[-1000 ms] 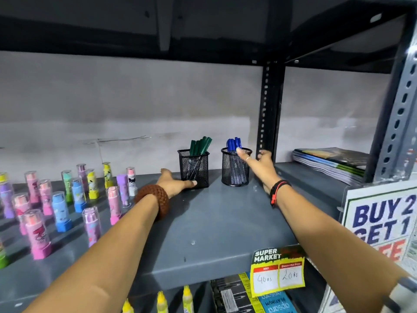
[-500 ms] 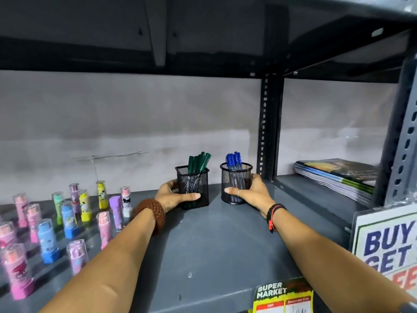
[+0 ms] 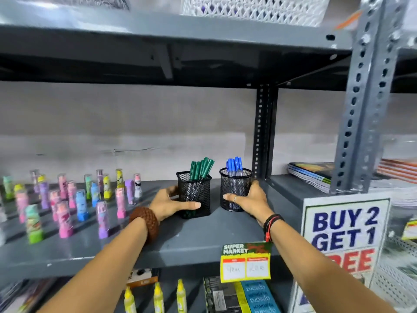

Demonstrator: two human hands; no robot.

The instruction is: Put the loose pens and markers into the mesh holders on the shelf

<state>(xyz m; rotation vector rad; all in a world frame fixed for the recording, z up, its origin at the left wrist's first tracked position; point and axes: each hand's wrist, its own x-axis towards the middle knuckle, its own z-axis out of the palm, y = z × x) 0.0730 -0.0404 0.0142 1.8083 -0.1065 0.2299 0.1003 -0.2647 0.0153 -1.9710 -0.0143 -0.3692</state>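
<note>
- Black square mesh holder [image 3: 195, 195] with green markers [image 3: 200, 169] on grey shelf [image 3: 198, 241]; left hand [image 3: 168, 203] wrapped around it.
- Round mesh holder [image 3: 234, 190] with blue pens [image 3: 234, 166] just beside; right hand [image 3: 251, 199] clasps it.

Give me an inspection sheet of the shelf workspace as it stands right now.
Surface: grey metal shelf, bare at the front middle.
Job's things: square mesh holder with green markers; round mesh holder with blue pens. No loose pens or markers seen on the shelf.
Clutter: upright colourful tubes at left; stacked notebooks in the right bay.
Grippers: left hand wraps the square holder; right hand wraps the round holder.
Cables: nothing seen.
Surroundings: price tag on the shelf edge, promo sign at right, white basket on the shelf above.
</note>
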